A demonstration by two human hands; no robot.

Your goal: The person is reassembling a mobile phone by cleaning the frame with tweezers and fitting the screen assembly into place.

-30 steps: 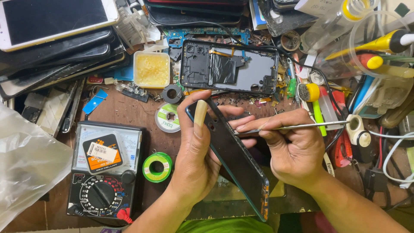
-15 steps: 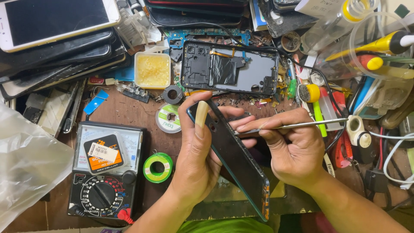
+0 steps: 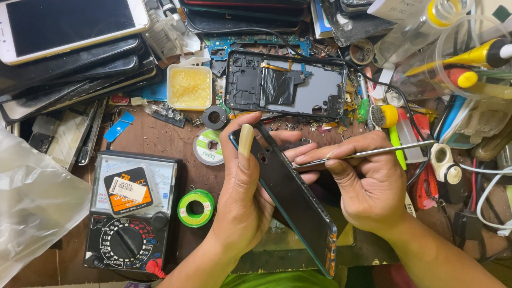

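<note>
The left hand rises from the near edge, fingers curled in a grip, thumb stretched straight toward the far side. The right hand comes in from the near right, thumb and forefinger pinched together, pointing left.

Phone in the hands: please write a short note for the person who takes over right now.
Left hand grips the dark phone, tilted on its edge, thumb along the top edge.
Right hand pinches metal tweezers, tips at the phone's upper side edge.
An opened phone frame lies on the bench behind; a multimeter and a green solder spool sit to the left.
Done: not clear from this view. Left: the work at that edge; the tips' contact point is hidden.
</note>
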